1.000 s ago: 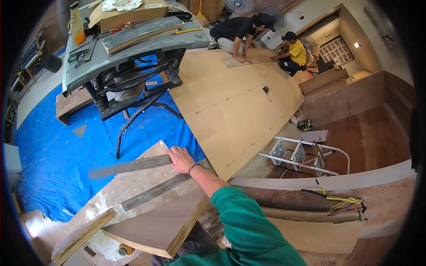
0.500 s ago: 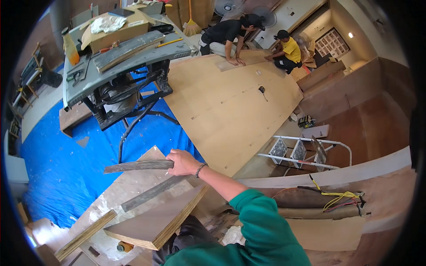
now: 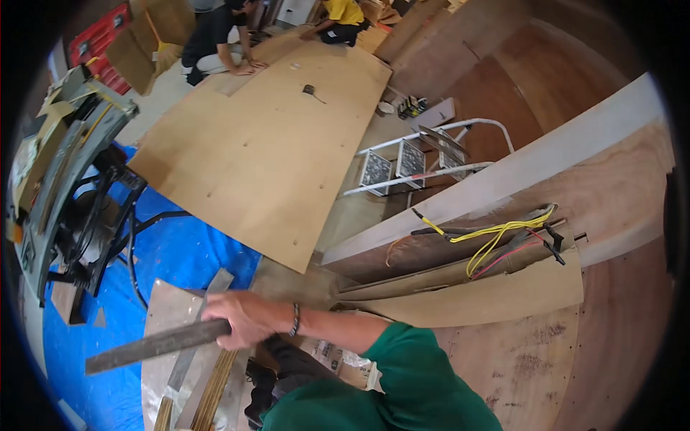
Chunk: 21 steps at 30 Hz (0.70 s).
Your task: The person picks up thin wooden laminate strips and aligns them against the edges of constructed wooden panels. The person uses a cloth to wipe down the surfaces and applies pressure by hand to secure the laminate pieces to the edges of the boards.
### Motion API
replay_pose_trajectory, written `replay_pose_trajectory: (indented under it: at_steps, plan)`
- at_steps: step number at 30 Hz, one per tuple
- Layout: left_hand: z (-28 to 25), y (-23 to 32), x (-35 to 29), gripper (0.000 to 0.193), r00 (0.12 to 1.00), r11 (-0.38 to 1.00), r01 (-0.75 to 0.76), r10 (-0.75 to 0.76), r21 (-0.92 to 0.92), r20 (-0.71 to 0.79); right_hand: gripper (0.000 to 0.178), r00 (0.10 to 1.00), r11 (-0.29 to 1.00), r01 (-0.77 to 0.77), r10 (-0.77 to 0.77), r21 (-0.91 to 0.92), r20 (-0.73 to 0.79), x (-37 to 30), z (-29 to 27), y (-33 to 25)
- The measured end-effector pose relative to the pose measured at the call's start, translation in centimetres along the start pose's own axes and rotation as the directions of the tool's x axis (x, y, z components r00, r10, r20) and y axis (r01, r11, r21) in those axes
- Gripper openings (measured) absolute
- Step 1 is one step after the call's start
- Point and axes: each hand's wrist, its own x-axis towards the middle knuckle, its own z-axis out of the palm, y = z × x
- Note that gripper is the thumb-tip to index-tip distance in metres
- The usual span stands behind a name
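One right hand (image 3: 248,320), fingers (image 3: 219,309) clamping a grey strip (image 3: 154,347), hangs above a board (image 3: 165,307), blue sheeting (image 3: 215,244) and stepladder (image 3: 412,159) beyond.

This looks like an indoor building site, a room under renovation. A broad wood panel (image 3: 266,158) lies across the upper middle, with a stepladder (image 3: 411,158) to its right. Loose wires (image 3: 496,237) (mostly yellow) trail over raw wood at right. Blue tarp (image 3: 176,241) protects the lower-left floor, beside a cluttered counter (image 3: 47,223) at the left edge.
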Motion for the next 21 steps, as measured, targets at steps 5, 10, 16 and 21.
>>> replay_pose_trajectory:
  at_steps: [5,10,16,21]
  plan:
    - [5.1,1.2,1.5,0.058,0.959,0.916,0.157,-0.052,-0.368,0.277,0.042,0.996,0.931,-0.07,0.049,0.359,0.069,-7.6,-0.8,0.0]
    - [9.0,-4.9,5.8,0.068,0.941,0.705,0.258,-0.027,-0.66,0.339,0.046,0.99,0.888,-0.128,0.087,0.442,0.112,-11.6,-1.2,0.4]
    - [9.1,4.1,2.3,0.079,0.94,0.732,0.324,-0.178,-0.599,0.292,0.054,0.989,0.956,-0.053,0.011,0.289,0.144,-12.2,-2.4,0.2]
    - [4.4,2.4,0.4,0.089,0.953,0.675,0.193,0.042,-0.712,0.299,0.05,0.954,0.967,-0.043,-0.035,0.251,0.296,-9.9,-3.8,-2.4]
